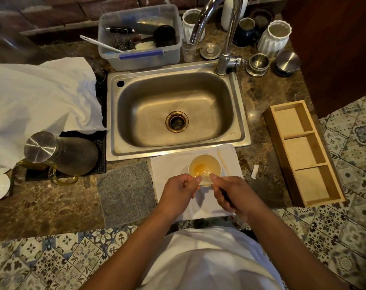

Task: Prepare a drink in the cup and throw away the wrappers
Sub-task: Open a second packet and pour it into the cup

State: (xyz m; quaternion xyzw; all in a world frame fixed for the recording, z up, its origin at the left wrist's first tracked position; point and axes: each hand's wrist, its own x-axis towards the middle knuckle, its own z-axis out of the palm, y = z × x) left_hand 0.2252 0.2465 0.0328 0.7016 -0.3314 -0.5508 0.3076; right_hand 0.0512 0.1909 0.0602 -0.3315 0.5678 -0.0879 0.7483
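Observation:
A white cup [207,162] stands on a white towel [173,164] just in front of the sink, with orange powder or liquid at its bottom. Over the cup's near rim, my left hand [178,190] and my right hand [230,194] both pinch a small clear wrapper [205,179], one hand at each side. A thin wooden stir stick [224,162] lies on the towel to the right of the cup. A small white scrap of wrapper [254,171] lies on the counter further right.
A steel sink [175,109] with a tall faucet [228,38] lies behind the cup. A lidded glass pitcher [60,153] stands at the left, a grey cloth [125,191] beside the towel, and a three-part wooden tray [303,151] at the right.

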